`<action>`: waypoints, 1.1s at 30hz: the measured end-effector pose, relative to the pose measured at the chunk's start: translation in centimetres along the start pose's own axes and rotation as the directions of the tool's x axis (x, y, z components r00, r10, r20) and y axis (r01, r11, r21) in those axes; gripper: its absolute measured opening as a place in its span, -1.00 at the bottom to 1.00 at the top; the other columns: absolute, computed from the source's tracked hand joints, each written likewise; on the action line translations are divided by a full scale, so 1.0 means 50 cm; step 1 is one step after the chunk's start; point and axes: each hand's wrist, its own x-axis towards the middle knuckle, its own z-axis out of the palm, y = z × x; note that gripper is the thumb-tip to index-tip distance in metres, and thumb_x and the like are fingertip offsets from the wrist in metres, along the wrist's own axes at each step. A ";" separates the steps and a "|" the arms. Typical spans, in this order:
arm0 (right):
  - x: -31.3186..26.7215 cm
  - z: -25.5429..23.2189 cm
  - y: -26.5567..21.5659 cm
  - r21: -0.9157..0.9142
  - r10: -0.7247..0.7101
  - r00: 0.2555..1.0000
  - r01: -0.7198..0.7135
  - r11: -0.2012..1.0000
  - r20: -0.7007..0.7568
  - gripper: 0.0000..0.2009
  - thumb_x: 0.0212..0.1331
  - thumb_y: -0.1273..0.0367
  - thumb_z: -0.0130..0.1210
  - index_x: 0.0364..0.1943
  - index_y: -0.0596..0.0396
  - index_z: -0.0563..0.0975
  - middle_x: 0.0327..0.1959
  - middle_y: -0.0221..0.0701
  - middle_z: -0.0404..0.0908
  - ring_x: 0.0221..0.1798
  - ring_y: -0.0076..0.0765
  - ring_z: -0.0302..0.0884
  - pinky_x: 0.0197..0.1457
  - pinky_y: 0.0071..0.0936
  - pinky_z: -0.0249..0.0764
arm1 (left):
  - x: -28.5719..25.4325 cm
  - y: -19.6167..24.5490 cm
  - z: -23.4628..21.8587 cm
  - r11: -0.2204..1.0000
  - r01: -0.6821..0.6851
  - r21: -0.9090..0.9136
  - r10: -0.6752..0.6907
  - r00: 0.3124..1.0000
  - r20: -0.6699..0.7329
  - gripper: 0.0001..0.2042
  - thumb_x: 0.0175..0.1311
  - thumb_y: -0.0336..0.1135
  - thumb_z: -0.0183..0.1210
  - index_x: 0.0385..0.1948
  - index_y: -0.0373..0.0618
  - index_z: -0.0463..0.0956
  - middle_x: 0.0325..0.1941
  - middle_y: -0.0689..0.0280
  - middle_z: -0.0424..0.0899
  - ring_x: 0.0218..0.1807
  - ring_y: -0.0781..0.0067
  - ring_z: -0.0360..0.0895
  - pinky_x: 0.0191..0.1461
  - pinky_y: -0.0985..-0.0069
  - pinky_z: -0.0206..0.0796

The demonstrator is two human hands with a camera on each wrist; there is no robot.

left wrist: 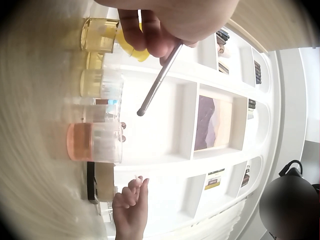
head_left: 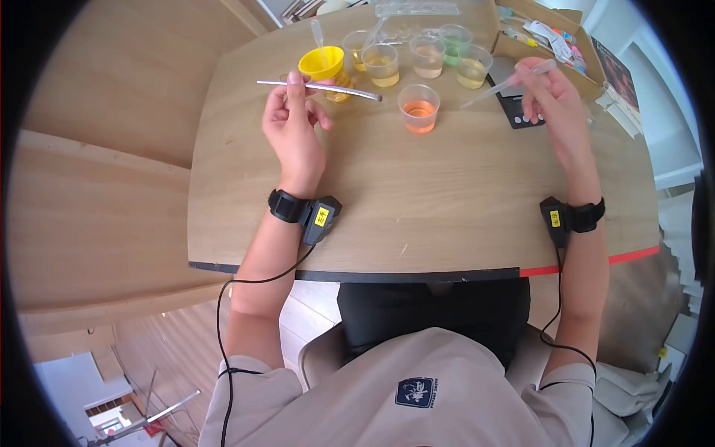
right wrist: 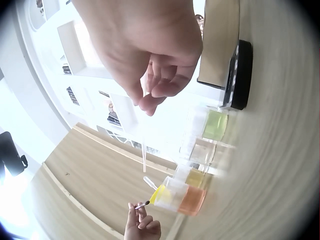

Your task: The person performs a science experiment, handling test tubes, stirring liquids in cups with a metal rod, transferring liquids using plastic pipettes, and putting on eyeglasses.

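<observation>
Orange liquid colours the clear cup [head_left: 418, 109], and beyond that cup stand a pale beige cup [head_left: 427, 58], a light green cup [head_left: 454, 46] and two pale yellow ones. To the cup's left are a bright yellow bowl [head_left: 322, 64] and a silvery-lilac rod [head_left: 339, 89] with a dark tip; to its right, a translucent whitish pipette [head_left: 491, 91], a black scale [head_left: 514, 108] and a brown box [head_left: 593, 87]. Around the cup, the tabletop [head_left: 417, 194] is light brown with wood grain, edged black and red on the near side.
</observation>
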 end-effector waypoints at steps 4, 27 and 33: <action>-0.002 0.002 0.005 -0.054 0.081 0.988 -0.075 0.996 0.133 -0.78 0.35 0.28 0.23 -0.13 0.13 0.57 -0.23 -0.41 0.75 -0.45 -0.64 0.56 -0.38 -0.70 0.42 | 0.001 -0.002 0.001 0.999 0.010 -0.031 -0.010 1.000 -0.011 -0.69 0.52 -0.08 0.10 -0.20 -0.20 0.51 -0.19 0.06 0.75 -0.65 0.63 0.35 -0.54 0.65 0.27; -0.002 -0.020 0.009 -0.060 0.260 0.919 -0.254 0.965 0.297 -0.81 0.33 0.34 0.24 -0.16 0.15 0.51 -0.10 -0.18 0.73 0.01 -0.34 0.72 0.07 -0.57 0.60 | -0.012 0.001 0.010 0.999 -0.013 0.041 0.015 0.999 -0.049 -0.73 0.48 -0.11 0.18 -0.35 -0.09 0.43 -0.65 0.40 0.47 -0.69 0.63 0.36 -0.59 0.63 0.15; 0.002 -0.019 0.014 0.002 0.307 0.908 -0.321 0.947 0.284 -0.80 0.33 0.35 0.23 -0.14 0.18 0.51 -0.03 -0.12 0.70 0.07 -0.30 0.70 0.17 -0.52 0.60 | -0.026 0.002 0.025 0.991 0.036 0.130 -0.032 0.999 -0.033 -0.73 0.48 -0.10 0.17 -0.32 -0.09 0.45 -0.64 0.43 0.47 -0.68 0.64 0.39 -0.60 0.65 0.12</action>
